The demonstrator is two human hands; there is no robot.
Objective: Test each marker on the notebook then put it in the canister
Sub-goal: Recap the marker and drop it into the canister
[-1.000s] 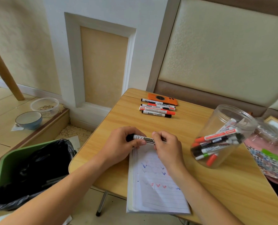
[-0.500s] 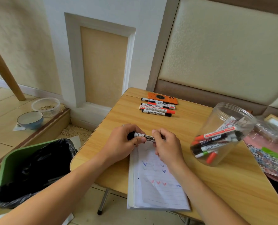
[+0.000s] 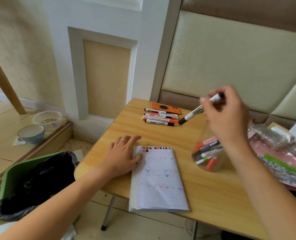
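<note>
The notebook (image 3: 158, 179) lies open at the worktop's (image 3: 213, 193) near edge. The left hand (image 3: 122, 155) rests flat on its left margin, grip released. Toward the right edge, the clear canister (image 3: 208, 154) holds several markers. Above it, the right hand (image 3: 227, 115) grips a black marker (image 3: 198, 110). Four markers (image 3: 160, 117) lie at the far edge.

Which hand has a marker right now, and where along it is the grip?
The right hand pinches a black-capped marker near its upper end, capped tip pointing down-left. The left hand holds nothing, resting flat at the notebook's edge.
</note>
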